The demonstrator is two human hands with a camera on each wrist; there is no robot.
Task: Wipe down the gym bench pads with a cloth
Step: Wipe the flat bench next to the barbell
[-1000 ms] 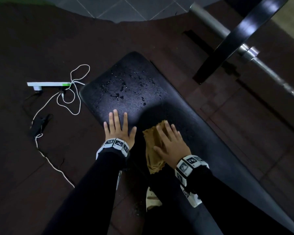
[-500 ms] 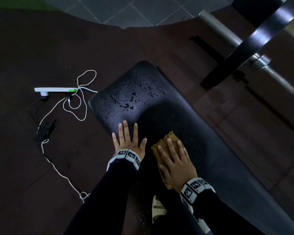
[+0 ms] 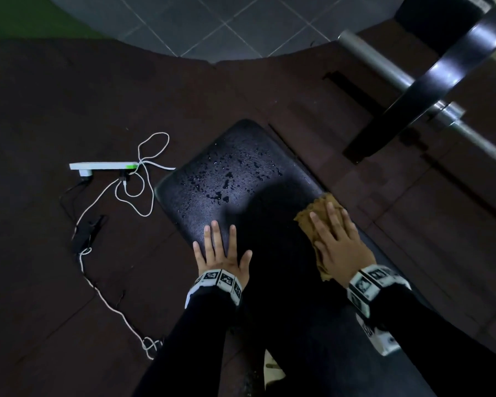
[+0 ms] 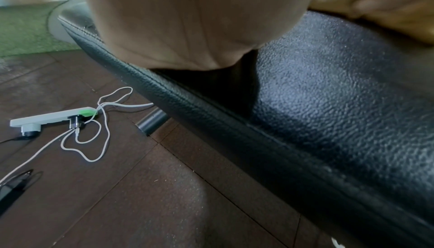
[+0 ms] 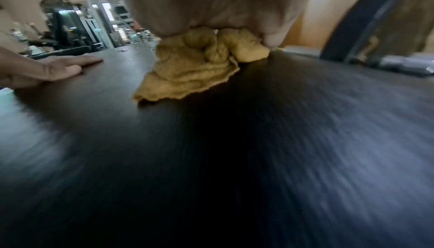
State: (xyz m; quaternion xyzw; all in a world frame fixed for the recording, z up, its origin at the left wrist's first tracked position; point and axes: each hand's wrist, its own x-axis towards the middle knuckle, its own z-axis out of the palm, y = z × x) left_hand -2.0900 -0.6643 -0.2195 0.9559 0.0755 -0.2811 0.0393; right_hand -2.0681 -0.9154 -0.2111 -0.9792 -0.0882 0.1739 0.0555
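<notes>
A black textured bench pad [image 3: 241, 173] runs from the centre toward the lower right, with water droplets [image 3: 226, 179] on its far end. My left hand [image 3: 221, 250] lies flat on the pad's left edge, fingers straight. My right hand [image 3: 338, 239] presses flat on a crumpled tan cloth [image 3: 309, 219] at the pad's right edge. In the right wrist view the cloth [image 5: 195, 64] is bunched under my palm on the pad [image 5: 211, 159], with the left hand [image 5: 51, 68] flat to the left. The left wrist view shows the pad's stitched side seam [image 4: 211, 118].
A white power strip [image 3: 103, 166] with looping white cables [image 3: 143, 179] lies on the dark floor left of the bench. A barbell with a black weight plate [image 3: 441, 75] crosses the upper right. Grey tiles [image 3: 218, 21] lie beyond the mat.
My right hand has slid the cloth from the middle of the pad out to its right edge. The left hand has stayed flat on the left edge.
</notes>
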